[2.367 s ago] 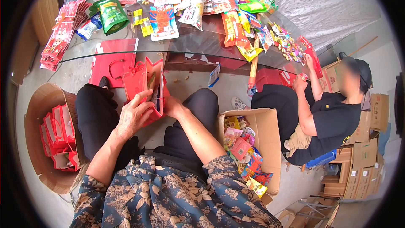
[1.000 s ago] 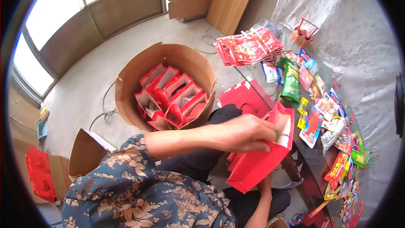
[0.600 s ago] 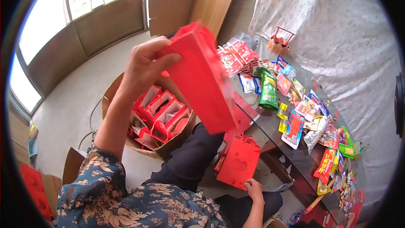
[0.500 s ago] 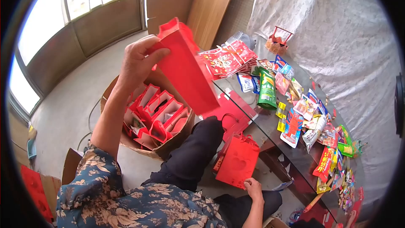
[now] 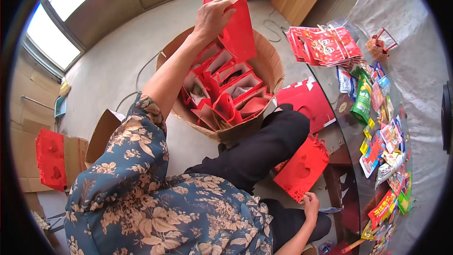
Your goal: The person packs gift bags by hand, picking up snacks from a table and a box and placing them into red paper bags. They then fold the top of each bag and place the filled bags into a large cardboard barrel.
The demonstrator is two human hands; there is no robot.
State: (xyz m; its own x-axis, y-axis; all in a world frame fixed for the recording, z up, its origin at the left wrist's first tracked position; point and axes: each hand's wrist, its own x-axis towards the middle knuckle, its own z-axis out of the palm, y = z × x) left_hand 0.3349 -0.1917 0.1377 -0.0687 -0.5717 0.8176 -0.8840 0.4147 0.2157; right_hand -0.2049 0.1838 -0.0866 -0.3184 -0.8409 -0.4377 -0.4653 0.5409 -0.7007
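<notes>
High over the cardboard box (image 5: 275, 59), my left hand (image 5: 213, 18) grips a red paper gift bag (image 5: 237, 30) by its upper edge. The bag hangs tilted, its bottom overlapping the bags in the box. Inside that box, several red gift bags (image 5: 222, 85) stand packed together with their mouths up, some with things inside. Down by my legs, my right hand (image 5: 309, 207) has its bent fingers on the lower corner of another red gift bag (image 5: 304, 170), which has a heart on its side.
Along the glass table (image 5: 342, 134) on the right lie many snack packets (image 5: 373, 148) and a green pouch (image 5: 362, 95). A stack of patterned red bags (image 5: 325, 45) sits at its far end, beside a small basket (image 5: 377, 47). A red box (image 5: 306, 101) shows near my knee.
My left hand has carried its red bag over the cardboard box, and the bag now hangs more upright. The view has turned left. My right hand stays at the other bag's corner.
</notes>
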